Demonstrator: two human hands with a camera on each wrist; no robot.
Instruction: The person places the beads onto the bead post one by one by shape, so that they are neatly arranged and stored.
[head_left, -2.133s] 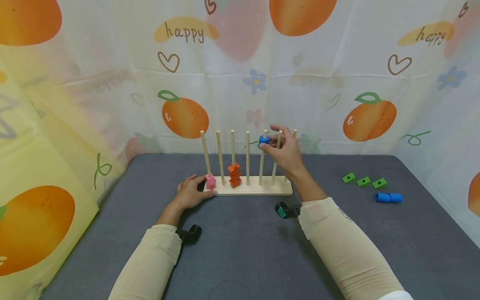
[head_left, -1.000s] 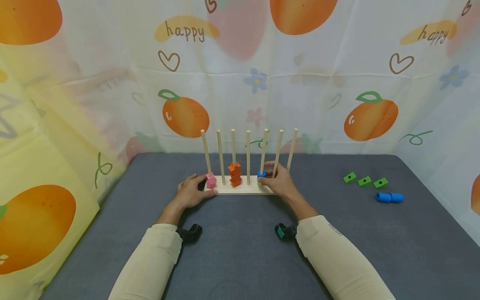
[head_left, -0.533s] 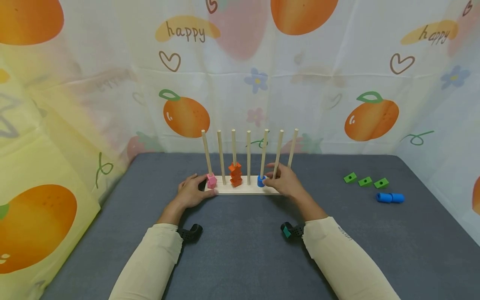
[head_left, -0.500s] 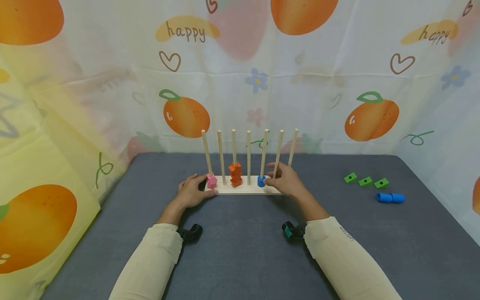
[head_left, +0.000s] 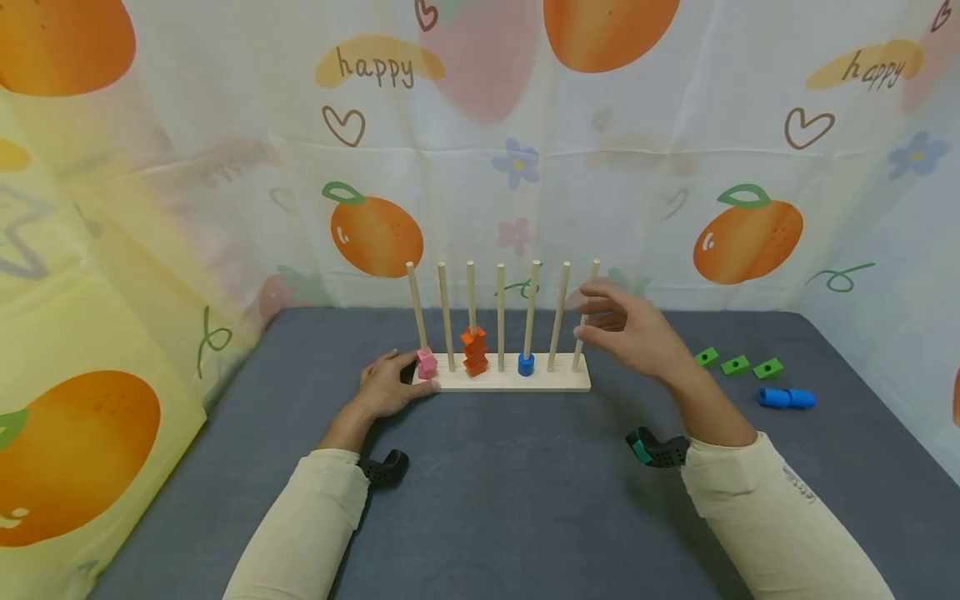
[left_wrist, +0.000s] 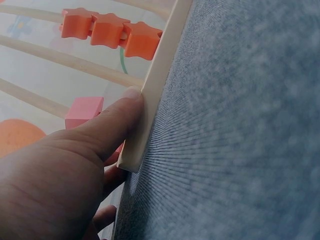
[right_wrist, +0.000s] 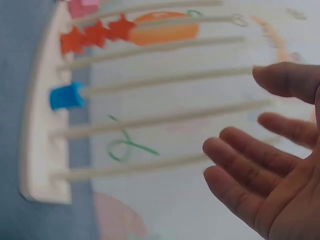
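Left hand [head_left: 386,387] rested against the left end of the wooden peg rack [head_left: 512,382], thumb pressed to its base, fingers straight. Right hand [head_left: 628,333] hovered empty, fingers spread, beside the rightmost pegs. Blue bead [head_left: 526,364] sat at a peg's foot between both hands.

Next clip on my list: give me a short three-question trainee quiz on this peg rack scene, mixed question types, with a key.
1. True or false: the right hand is gripping the blue bead.
2. How many orange star beads sit stacked on their peg? A) one B) three C) five
3. Which part of the wooden rack does the left hand touch?

Key
1. False: the bead rests at the bottom of the fifth peg from the person's left, and the hand is raised beside the rightmost pegs with fingers spread, holding nothing.
2. B, three.
3. The left end of the base; the thumb presses its front edge, next to the pink bead.
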